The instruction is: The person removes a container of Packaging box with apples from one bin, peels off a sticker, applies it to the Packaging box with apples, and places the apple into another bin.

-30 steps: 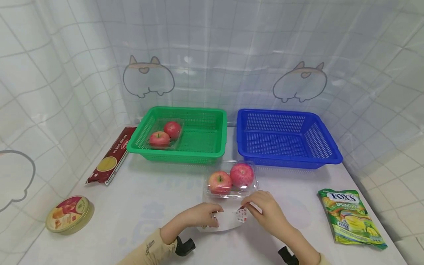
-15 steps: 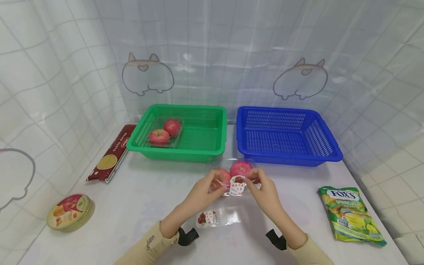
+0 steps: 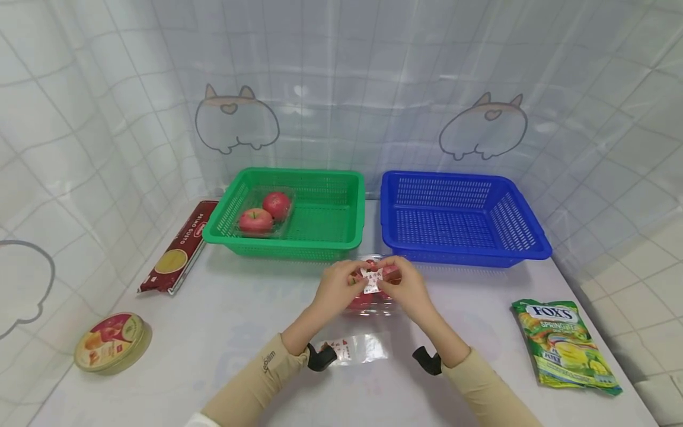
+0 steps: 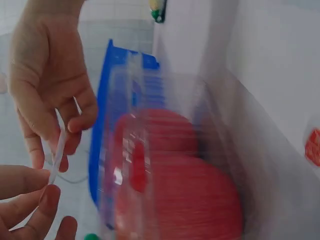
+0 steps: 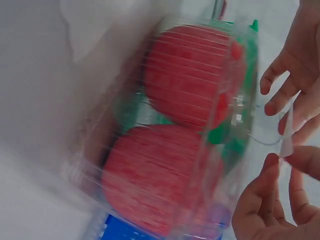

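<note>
A small white label [image 3: 372,281] with red print is stretched between my two hands above a clear plastic box [image 3: 368,312] of two red apples [image 5: 162,177]. My left hand [image 3: 335,290] pinches the label's left edge between thumb and fingers. At the opposite edge, my right hand [image 3: 409,292] pinches it the same way. Seen edge-on in the left wrist view, the label [image 4: 59,152] is a thin strip held apart from the box's lid. Nearer the front lies a backing strip [image 3: 370,348] with another printed label on it, partly covered by my left wrist strap.
Behind the box stand a green basket [image 3: 331,243] holding another box of apples [image 3: 256,221] and a blue basket [image 3: 459,256]. On the left are a red pasta packet [image 3: 178,249] and a round tin [image 3: 112,343]. A green candy bag [image 3: 565,347] lies at right.
The label came off the backing strip, which now lies flat on the table. Both hands have moved forward with the label, over the apple box, and drawn closer together.
</note>
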Motion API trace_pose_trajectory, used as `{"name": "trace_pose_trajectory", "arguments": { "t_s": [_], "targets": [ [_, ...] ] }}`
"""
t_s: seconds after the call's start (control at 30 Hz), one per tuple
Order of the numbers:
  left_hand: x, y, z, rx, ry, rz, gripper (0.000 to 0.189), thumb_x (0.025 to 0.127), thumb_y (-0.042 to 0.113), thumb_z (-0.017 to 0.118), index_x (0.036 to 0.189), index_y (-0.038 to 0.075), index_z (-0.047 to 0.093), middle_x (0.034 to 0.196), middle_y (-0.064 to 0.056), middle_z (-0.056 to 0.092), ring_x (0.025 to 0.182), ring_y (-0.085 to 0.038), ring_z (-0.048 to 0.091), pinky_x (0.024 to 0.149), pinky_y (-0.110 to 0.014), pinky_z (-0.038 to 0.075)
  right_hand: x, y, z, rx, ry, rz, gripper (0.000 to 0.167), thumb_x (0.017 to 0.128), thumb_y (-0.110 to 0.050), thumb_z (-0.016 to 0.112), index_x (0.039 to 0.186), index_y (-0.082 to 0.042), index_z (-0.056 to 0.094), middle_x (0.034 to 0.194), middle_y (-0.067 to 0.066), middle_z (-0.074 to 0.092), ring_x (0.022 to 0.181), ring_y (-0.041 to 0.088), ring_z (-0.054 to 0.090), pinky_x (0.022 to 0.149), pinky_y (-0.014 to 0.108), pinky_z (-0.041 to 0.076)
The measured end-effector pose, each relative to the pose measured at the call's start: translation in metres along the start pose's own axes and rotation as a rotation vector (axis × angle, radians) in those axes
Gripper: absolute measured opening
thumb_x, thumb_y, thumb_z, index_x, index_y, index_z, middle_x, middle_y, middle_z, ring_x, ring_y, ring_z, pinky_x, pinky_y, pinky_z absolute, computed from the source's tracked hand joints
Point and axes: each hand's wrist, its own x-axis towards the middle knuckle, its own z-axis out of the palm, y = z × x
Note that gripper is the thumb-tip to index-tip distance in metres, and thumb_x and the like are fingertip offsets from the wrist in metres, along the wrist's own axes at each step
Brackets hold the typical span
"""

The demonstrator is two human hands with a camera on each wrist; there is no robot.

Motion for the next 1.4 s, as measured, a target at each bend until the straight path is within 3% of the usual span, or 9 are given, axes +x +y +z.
{"name": "trace_pose_trajectory", "arguments": {
  "t_s": [0.13,0.43,0.67,0.83,0.9,1.1,1.27,1.4],
  "targets": [
    [0.008,-0.009,0.009,0.106,-0.018,-0.016,0.028,0.078,0.012,0.069,0.106,0.01,0.069,0.073,0.001,0.062,0.088,-0.023,0.053,0.078,-0.042,0.033,0.002,0.007,0.006,-0.132,0.015,-0.067,0.032,0.071,0.009,0.069,0.1,-0.004,0.064,0.098,0.011,0.061,0.076,0.021,0.062,0.069,0.033,0.053],
    [0.012,-0.022,0.017,0.151,-0.064,-0.044,0.024,0.079,0.014,0.069,0.103,0.012,0.07,0.074,0.001,0.061,0.1,-0.028,0.049,0.083,-0.048,0.026,0.0,0.011,0.015,-0.348,0.041,-0.188,0.032,0.071,0.006,0.069,0.101,-0.005,0.065,0.101,0.011,0.061,0.076,0.02,0.06,0.067,0.034,0.051],
    [0.013,-0.025,0.018,0.237,-0.082,-0.001,0.018,0.079,0.015,0.069,0.097,0.013,0.071,0.081,0.0,0.064,0.099,-0.029,0.049,0.083,-0.047,0.029,0.0,0.009,0.02,-0.495,0.052,-0.247,0.031,0.071,0.004,0.07,0.099,-0.007,0.063,0.1,0.011,0.061,0.078,0.023,0.058,0.065,0.037,0.05],
    [0.013,-0.025,0.019,0.289,-0.072,0.072,0.001,0.079,0.018,0.069,0.08,0.018,0.07,0.086,0.002,0.065,0.098,-0.028,0.049,0.082,-0.047,0.03,-0.001,0.011,0.02,-0.674,0.112,-0.288,0.022,0.069,-0.006,0.072,0.09,-0.007,0.063,0.095,0.01,0.064,0.084,0.03,0.058,0.073,0.043,0.047],
    [0.012,-0.026,0.019,0.304,-0.071,0.091,0.003,0.08,0.02,0.069,0.077,0.019,0.069,0.085,0.003,0.064,0.099,-0.028,0.048,0.083,-0.047,0.03,-0.002,0.012,0.02,-0.724,0.124,-0.293,0.019,0.071,-0.01,0.072,0.088,-0.007,0.065,0.095,0.01,0.065,0.089,0.033,0.056,0.075,0.045,0.044],
    [0.008,-0.026,0.02,0.316,-0.063,0.082,0.009,0.081,0.022,0.069,0.088,0.019,0.072,0.097,-0.001,0.062,0.106,-0.03,0.044,0.087,-0.05,0.028,-0.006,0.018,0.018,-0.728,0.128,-0.27,0.019,0.075,-0.018,0.07,0.093,-0.01,0.069,0.103,0.009,0.065,0.097,0.034,0.052,0.076,0.046,0.038],
    [0.007,-0.029,0.017,0.319,-0.064,0.008,0.022,0.08,0.028,0.069,0.1,0.022,0.071,0.122,-0.012,0.051,0.118,-0.038,0.034,0.09,-0.054,0.026,-0.007,0.024,0.015,-0.699,0.094,-0.201,0.029,0.079,-0.024,0.067,0.107,-0.015,0.068,0.122,0.016,0.056,0.115,0.041,0.043,0.087,0.054,0.031],
    [0.008,-0.031,0.016,0.327,-0.105,-0.037,0.036,0.08,0.031,0.065,0.115,0.023,0.066,0.134,-0.018,0.041,0.125,-0.043,0.026,0.092,-0.058,0.024,-0.007,0.028,0.014,-0.686,0.044,-0.131,0.036,0.082,-0.028,0.064,0.117,-0.018,0.064,0.135,0.02,0.046,0.126,0.045,0.032,0.093,0.062,0.025]
  ]
}}
